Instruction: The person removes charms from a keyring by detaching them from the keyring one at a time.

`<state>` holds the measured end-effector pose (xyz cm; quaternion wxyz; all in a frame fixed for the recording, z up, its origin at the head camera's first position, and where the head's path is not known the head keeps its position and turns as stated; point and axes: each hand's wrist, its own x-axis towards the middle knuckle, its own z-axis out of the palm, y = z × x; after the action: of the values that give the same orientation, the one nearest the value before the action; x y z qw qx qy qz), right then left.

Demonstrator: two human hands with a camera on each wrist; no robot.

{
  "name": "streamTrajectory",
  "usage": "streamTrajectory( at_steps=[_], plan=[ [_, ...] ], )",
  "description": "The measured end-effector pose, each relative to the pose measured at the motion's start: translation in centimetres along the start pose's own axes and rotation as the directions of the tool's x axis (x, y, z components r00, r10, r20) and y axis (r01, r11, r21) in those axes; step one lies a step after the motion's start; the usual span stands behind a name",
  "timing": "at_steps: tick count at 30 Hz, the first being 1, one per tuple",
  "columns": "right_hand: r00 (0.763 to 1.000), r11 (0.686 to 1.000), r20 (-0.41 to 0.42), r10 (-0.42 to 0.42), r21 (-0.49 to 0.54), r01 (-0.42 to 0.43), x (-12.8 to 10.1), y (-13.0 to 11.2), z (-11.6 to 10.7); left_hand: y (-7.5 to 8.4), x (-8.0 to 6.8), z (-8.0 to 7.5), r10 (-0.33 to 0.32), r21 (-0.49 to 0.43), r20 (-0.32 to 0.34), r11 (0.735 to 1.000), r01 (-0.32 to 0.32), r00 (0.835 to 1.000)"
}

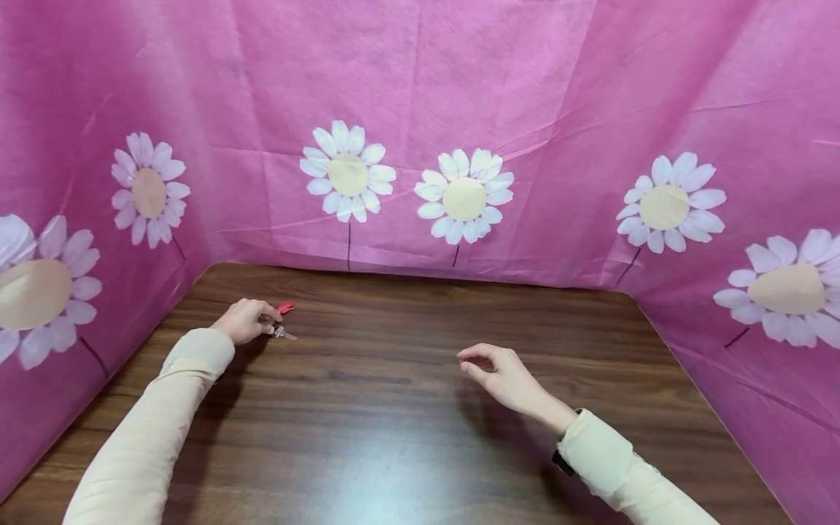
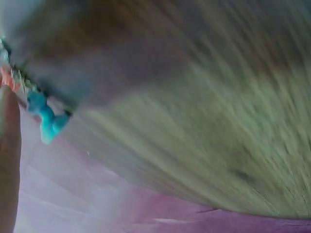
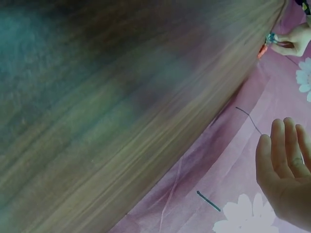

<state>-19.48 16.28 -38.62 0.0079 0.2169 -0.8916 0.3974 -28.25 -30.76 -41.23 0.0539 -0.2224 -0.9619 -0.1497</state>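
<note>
My left hand [image 1: 265,321] lies on the dark wooden table [image 1: 394,408] near its far left corner. It pinches a small key bunch [image 1: 282,332] with a red tag [image 1: 285,308]. The blurred left wrist view shows a finger [image 2: 8,160] beside a teal piece [image 2: 46,119] and a red bit [image 2: 7,77] of the bunch. My right hand [image 1: 475,361] hovers above the table's middle with fingers loosely curled and nothing in it. In the right wrist view its fingers [image 3: 284,160] are relaxed, and the left hand [image 3: 296,41] with the key bunch [image 3: 269,39] shows far off.
A pink cloth [image 1: 525,109] printed with white daisies walls the table on the left, back and right. Both arms wear cream sleeves [image 1: 151,437]. Bare wood stretches between the hands and toward the near edge.
</note>
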Motion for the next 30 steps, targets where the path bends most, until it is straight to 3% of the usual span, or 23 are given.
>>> streamTrajectory(
  at_steps=[10, 16, 23, 26, 30],
  plan=[
    [1.0, 1.0, -0.002, -0.017, 0.002, 0.017, 0.2, 0.2, -0.2, 0.2, 0.7, 0.8, 0.129, 0.076, 0.071, 0.988, -0.135, 0.989],
    [1.0, 1.0, 0.016, -0.012, 0.014, 0.012, 0.2, 0.0, -0.1, 0.2, 0.8, 0.9, 0.106, 0.085, 0.064, 0.99, -0.112, 0.992],
    [1.0, 1.0, -0.001, -0.013, -0.006, 0.013, 0.4, 0.1, -0.7, 0.9, 0.8, 0.6, -0.04, 0.031, -0.071, 0.999, 0.043, 0.997],
    [1.0, 1.0, -0.009, -0.007, -0.014, 0.007, 0.6, 0.3, -1.1, 1.2, 0.9, 0.4, -0.098, -0.003, -0.171, 0.995, 0.099, 0.98],
    [1.0, 0.999, -0.014, 0.019, 0.034, -0.018, 0.9, 0.4, -1.7, 1.9, 1.3, 0.2, -0.129, -0.068, -0.293, 0.991, 0.114, 0.947]
  ],
)
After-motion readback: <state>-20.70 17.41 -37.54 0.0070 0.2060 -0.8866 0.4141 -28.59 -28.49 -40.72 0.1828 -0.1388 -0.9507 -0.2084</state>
